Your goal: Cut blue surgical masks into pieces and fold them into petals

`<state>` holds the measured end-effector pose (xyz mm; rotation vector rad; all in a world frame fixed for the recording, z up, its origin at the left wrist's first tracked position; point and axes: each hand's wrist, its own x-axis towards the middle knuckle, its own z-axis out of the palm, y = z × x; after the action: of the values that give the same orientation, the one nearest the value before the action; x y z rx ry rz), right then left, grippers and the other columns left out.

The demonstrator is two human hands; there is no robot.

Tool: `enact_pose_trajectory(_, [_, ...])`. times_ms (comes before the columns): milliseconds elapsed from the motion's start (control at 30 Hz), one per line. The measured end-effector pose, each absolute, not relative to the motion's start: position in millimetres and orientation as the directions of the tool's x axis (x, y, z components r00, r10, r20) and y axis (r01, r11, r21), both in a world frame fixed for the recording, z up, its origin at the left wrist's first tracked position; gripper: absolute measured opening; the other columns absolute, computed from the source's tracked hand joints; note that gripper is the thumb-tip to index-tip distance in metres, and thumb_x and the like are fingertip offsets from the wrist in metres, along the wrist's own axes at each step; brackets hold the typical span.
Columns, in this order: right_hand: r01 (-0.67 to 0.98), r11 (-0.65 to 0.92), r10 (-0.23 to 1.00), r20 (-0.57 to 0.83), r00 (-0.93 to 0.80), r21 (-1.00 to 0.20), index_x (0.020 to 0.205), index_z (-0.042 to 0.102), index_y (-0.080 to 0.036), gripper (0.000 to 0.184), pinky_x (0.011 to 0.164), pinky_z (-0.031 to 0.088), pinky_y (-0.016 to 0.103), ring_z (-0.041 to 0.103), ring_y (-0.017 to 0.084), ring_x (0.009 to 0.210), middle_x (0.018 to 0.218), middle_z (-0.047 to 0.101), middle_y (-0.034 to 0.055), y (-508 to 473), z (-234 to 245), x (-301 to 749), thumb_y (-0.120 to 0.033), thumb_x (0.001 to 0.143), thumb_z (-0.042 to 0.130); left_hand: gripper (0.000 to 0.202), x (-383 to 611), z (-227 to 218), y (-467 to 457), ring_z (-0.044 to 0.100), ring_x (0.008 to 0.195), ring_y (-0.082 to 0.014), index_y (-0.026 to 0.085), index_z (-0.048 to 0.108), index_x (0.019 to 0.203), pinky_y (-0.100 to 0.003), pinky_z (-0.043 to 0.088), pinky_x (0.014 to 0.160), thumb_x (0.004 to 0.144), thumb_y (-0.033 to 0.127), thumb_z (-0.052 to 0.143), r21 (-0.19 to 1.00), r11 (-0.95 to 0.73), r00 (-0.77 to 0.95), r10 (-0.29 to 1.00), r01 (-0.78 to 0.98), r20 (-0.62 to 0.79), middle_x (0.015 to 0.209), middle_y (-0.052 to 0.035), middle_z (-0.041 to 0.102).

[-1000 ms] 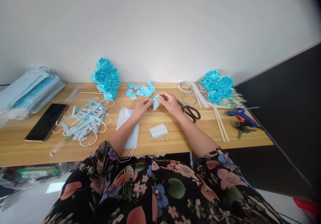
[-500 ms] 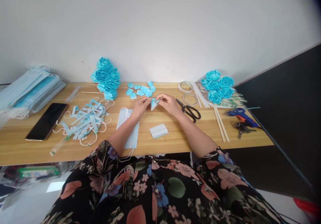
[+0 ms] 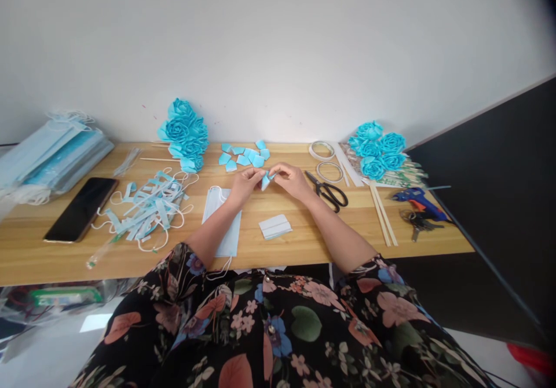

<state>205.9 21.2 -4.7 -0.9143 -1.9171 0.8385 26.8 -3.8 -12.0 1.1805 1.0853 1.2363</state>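
Note:
Between my fingertips is a small piece of light-blue mask fabric (image 3: pixel 265 180), partly folded. My left hand (image 3: pixel 247 185) pinches its left side, and my right hand (image 3: pixel 292 180) pinches the right corner. Just behind the hands lie several cut blue pieces (image 3: pixel 244 160) of the same fabric. In front of them rests a small stack of folded white pieces (image 3: pixel 275 226). A flat face mask (image 3: pixel 227 231) lies under my left forearm, partly covered by it. Black-handled scissors (image 3: pixel 330 194) lie to the right of my right hand.
Blue fabric roses stand in a left bunch (image 3: pixel 182 133) and a right bunch (image 3: pixel 376 147). Left are a mask stack (image 3: pixel 56 156), a phone (image 3: pixel 81 209) and scraps with ear loops (image 3: pixel 152 205). Right are tape rolls (image 3: pixel 329 172), sticks (image 3: pixel 382 214), a glue gun (image 3: pixel 419 201) and keys (image 3: pixel 419 224).
The fabric piece in my fingers has become narrower and more folded, with less of it showing. Both hands stay nearly in place.

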Motion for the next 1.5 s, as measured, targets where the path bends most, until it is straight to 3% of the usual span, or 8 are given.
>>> enact_pose_trajectory(167, [0.284,0.501,0.836,0.372,-0.403,-0.818,0.084,0.071,-0.020,0.015,0.082,0.049,0.031,0.065,0.019,0.087,0.091,0.073,0.0039,18.5,-1.4,206.5,-0.022,0.081,0.056,0.037,27.5,-13.9,-2.2,0.049,0.051,-0.0090,0.016,0.065,0.072,-0.023,0.039,0.053,0.071,0.051,0.077,0.994,-0.024,0.050,0.998,-0.104,0.029,0.057,0.0025,0.058])
enact_pose_trajectory(333, [0.113,0.333,0.891,0.274,-0.363,-0.936,0.111,0.069,-0.021,0.035,0.090,0.050,0.034,0.067,0.021,0.101,0.104,0.074,0.0055,16.0,4.5,208.8,-0.046,0.095,0.051,0.028,28.6,-15.2,-1.4,0.048,0.051,-0.0081,0.016,0.063,0.072,-0.022,0.039,0.052,0.074,0.042,0.074,0.991,-0.034,0.001,0.999,-0.126,0.034,0.059,0.0036,0.057])
enact_pose_trajectory(433, [0.118,0.305,0.894,0.242,-0.376,-0.945,0.101,0.072,-0.020,0.043,0.085,0.050,0.032,0.066,0.021,0.098,0.097,0.072,0.0049,17.3,3.7,208.3,-0.056,0.095,0.049,0.026,28.7,-15.4,-0.9,0.047,0.050,-0.0080,0.016,0.062,0.070,-0.022,0.039,0.052,0.075,0.039,0.072,0.992,-0.046,-0.010,0.999,-0.121,0.046,0.058,0.0037,0.057])
enact_pose_trajectory(600, [0.247,0.305,0.900,0.194,-0.391,-0.920,0.077,0.067,-0.017,0.036,0.068,0.040,0.027,0.054,0.014,0.069,0.072,0.061,-0.0007,20.1,-2.1,206.0,-0.051,0.087,0.061,0.025,28.7,-16.0,-0.2,0.050,0.051,-0.0086,0.016,0.063,0.072,-0.022,0.041,0.052,0.076,0.039,0.073,0.992,-0.056,-0.014,0.998,-0.112,0.055,0.057,0.0033,0.058])
enact_pose_trajectory(900, [0.239,0.297,0.938,0.235,-0.256,-0.924,0.068,0.056,-0.020,0.035,0.061,0.038,0.026,0.046,0.012,0.061,0.063,0.053,-0.0029,23.4,-5.9,206.7,-0.050,0.082,0.067,0.027,32.7,-18.7,-3.8,0.054,0.050,-0.0079,0.015,0.060,0.074,-0.021,0.042,0.052,0.078,0.038,0.074,0.996,-0.021,0.106,0.994,-0.087,0.030,0.061,-0.0002,0.065])
enact_pose_trajectory(1000, [0.213,0.311,0.936,0.260,-0.237,-0.926,0.073,0.058,-0.020,0.034,0.063,0.041,0.027,0.050,0.013,0.063,0.067,0.057,-0.0021,21.3,-2.0,205.7,-0.051,0.083,0.066,0.027,32.4,-18.4,-3.4,0.054,0.049,-0.0077,0.016,0.059,0.074,-0.020,0.043,0.052,0.077,0.037,0.075,0.995,-0.017,0.114,0.993,-0.095,0.027,0.060,0.0004,0.065])
enact_pose_trajectory(1200, [0.005,0.307,0.911,0.292,-0.291,-0.952,0.105,0.060,-0.023,0.035,0.079,0.052,0.031,0.063,0.017,0.079,0.087,0.067,0.0014,16.8,5.4,204.8,-0.054,0.088,0.061,0.028,27.9,-16.2,-1.3,0.055,0.050,-0.0084,0.017,0.059,0.075,-0.021,0.042,0.051,0.075,0.039,0.075,0.978,-0.026,0.006,1.000,-0.206,0.028,0.060,0.0012,0.065])
enact_pose_trajectory(1500, [0.271,0.396,0.892,0.297,-0.340,-0.877,0.087,0.064,-0.020,0.023,0.075,0.050,0.029,0.063,0.016,0.077,0.089,0.069,0.0025,17.7,-2.9,202.4,-0.043,0.083,0.065,0.028,26.7,-15.8,-4.0,0.054,0.054,-0.0088,0.017,0.061,0.074,-0.022,0.043,0.055,0.075,0.041,0.074,0.972,-0.077,-0.018,0.997,-0.221,0.075,0.061,0.0008,0.063])
